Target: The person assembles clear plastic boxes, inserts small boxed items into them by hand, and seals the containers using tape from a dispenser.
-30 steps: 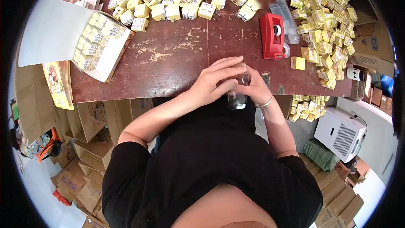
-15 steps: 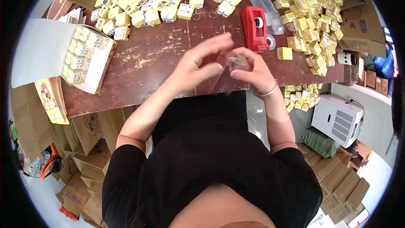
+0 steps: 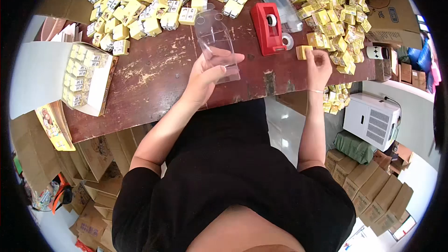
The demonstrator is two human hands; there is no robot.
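Observation:
My left hand [image 3: 207, 74] is closed on a clear plastic sleeve [image 3: 215, 35], held upright over the front of the dark red table [image 3: 154, 79]. The sleeve looks opened out, with its far end pointing away from me. On the right, my right hand [image 3: 318, 67] is at a single yellow box [image 3: 304, 52], thumb and fingertips pinched together at the box's right edge. The red tape dispenser [image 3: 267, 30] stands between the two hands, with a tape roll [image 3: 287, 41] beside it.
Yellow boxes with printed faces [image 3: 149, 11] are heaped at the back left, wrapped yellow boxes [image 3: 333, 14] at the right. Flat clear sleeves [image 3: 282, 9] lie behind the dispenser. An open white carton [image 3: 95, 88] of small boxes stands at the left.
My hands have moved apart. My left hand has the clear sleeve, now opened out; my right hand has let go of it and reached right to the single yellow box. The view has shifted.

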